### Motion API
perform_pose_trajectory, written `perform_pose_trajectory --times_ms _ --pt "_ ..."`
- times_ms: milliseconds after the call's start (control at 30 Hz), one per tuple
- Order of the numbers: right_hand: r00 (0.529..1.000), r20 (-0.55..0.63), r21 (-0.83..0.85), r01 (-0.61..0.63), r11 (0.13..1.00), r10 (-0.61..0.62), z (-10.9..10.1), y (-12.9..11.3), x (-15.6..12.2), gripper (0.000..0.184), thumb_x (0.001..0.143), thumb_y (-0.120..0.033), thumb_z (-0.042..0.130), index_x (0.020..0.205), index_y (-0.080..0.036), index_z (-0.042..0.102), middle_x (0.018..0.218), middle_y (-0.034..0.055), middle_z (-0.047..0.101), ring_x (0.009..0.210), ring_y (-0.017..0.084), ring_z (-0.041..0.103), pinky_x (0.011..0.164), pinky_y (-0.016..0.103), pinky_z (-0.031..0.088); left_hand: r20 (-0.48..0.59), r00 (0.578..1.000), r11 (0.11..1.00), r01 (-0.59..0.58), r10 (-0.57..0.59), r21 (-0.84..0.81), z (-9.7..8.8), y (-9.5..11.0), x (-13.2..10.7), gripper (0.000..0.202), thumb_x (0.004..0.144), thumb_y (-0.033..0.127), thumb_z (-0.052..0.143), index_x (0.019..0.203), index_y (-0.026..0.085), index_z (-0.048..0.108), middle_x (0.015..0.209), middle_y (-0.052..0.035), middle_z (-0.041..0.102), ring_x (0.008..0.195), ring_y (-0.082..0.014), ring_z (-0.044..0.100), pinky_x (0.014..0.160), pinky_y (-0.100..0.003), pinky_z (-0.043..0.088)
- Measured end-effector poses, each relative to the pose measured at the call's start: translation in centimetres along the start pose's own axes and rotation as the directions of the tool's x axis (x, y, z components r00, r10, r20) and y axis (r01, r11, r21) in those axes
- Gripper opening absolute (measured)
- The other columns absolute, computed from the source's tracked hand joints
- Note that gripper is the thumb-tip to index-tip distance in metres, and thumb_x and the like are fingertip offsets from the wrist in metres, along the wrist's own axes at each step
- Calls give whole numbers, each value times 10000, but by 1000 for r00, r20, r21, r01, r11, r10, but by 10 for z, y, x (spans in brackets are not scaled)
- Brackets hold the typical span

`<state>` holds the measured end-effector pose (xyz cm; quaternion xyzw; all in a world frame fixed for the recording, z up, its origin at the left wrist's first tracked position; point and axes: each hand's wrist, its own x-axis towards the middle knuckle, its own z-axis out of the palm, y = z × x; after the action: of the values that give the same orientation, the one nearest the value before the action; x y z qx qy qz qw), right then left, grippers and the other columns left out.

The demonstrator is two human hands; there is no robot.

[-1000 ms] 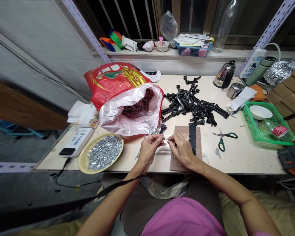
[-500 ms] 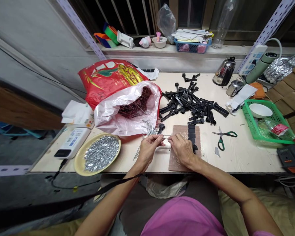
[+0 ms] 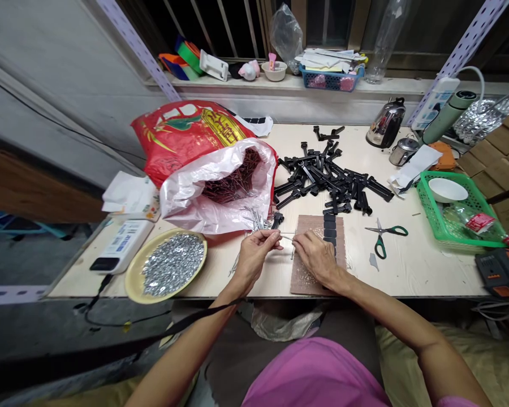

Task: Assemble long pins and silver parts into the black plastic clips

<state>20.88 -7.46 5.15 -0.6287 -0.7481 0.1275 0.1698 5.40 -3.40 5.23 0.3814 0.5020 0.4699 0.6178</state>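
My left hand (image 3: 255, 249) pinches the end of a thin silver nail-like pin (image 3: 287, 236) between thumb and fingertips. From the other side, my right hand (image 3: 316, 255) has its fingers closed at the pin's far end, above a brown corrugated board (image 3: 302, 281). Fingers hide the pin's ends. Another thin pin seems to point down below the right fingertips. A row of flat black pieces (image 3: 330, 224) lies on the board, partly covered by my right hand. Just beyond my left hand is a small pile of silver pins (image 3: 258, 219), beside one black plastic part (image 3: 277, 218).
A red bag (image 3: 186, 127) of dark reddish thin pieces lies open behind my left hand. The yellow plate (image 3: 131, 282) holds small silver pieces. A heap of black plastic parts (image 3: 322, 172) lies beyond the board. Right are scissors (image 3: 380, 236) and a green basket (image 3: 432, 226).
The gap between my hands has widened slightly, showing more of the pin. The whole view has shifted a little; the table's things stay in place.
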Motion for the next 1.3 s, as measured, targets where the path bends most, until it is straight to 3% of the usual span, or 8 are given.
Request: perform_pose_trajectory --times_ms 433,600,667,767,967,1100,1200,1300 --pt "980 -179 22 93 995 -88 1 19 -7 209 959 -246 435 981 -197 637 900 37 648 760 135 609 642 224 422 150 981 990 135 -127 -45 4 -7 1 510 545 528 790 819 112 677 689 -24 655 584 -104 591 645 -282 549" --pt "961 -268 -9 70 998 -69 -14 64 -14 222 957 -273 445 954 -213 659 966 44 611 793 130 588 668 230 440 174 984 975 -10 -30 222 -3 -16 2 596 753 616 567 1099 133 614 888 -71 671 755 -174 650 711 -347 565" --pt "958 -276 -103 49 994 -76 -24 88 -14 222 953 -277 455 934 -212 666 948 49 611 792 145 568 669 249 429 281 959 885 -166 42 436 -6 -25 2 582 818 596 483 1176 150 586 1014 -110 677 934 -233 657 835 -405 540" --pt "964 -245 -228 49 973 -106 -34 121 -4 224 946 -270 471 872 -200 671 908 59 616 813 171 525 674 271 409 529 835 606 -502 152 618 -6 -46 2 552 881 513 430 1318 181 489 1342 -143 546 1302 -298 442 1062 -486 372" --pt "975 -141 -252 135 958 -174 -29 148 19 256 958 -267 448 831 -178 652 849 60 617 797 173 463 642 274 389 774 592 146 -806 225 574 4 -88 -4 629 970 320 301 1498 231 -30 1569 -143 173 1438 -291 66 1109 -529 296" --pt "914 -21 -204 392 897 -404 -14 132 -29 316 972 -158 377 775 -170 625 725 30 588 698 139 452 563 257 356 759 597 94 -798 261 595 7 -96 -7 673 973 296 301 1480 221 -135 1573 -175 99 1432 -303 40 1093 -543 322" --pt "737 77 -91 676 731 -671 -11 121 -61 307 978 -155 359 822 -192 621 744 10 594 671 117 459 538 250 346 741 626 110 -777 242 620 9 -94 -10 665 973 272 296 1478 235 -136 1576 -164 80 1428 -302 57 1096 -544 324" --pt "855 14 -109 516 850 -518 -17 126 -45 333 977 -141 326 835 -185 624 758 28 597 699 132 473 537 251 359 729 635 105 -768 256 632 10 -92 -11 668 971 261 301 1479 249 -133 1579 -151 67 1426 -304 54 1097 -552 320"
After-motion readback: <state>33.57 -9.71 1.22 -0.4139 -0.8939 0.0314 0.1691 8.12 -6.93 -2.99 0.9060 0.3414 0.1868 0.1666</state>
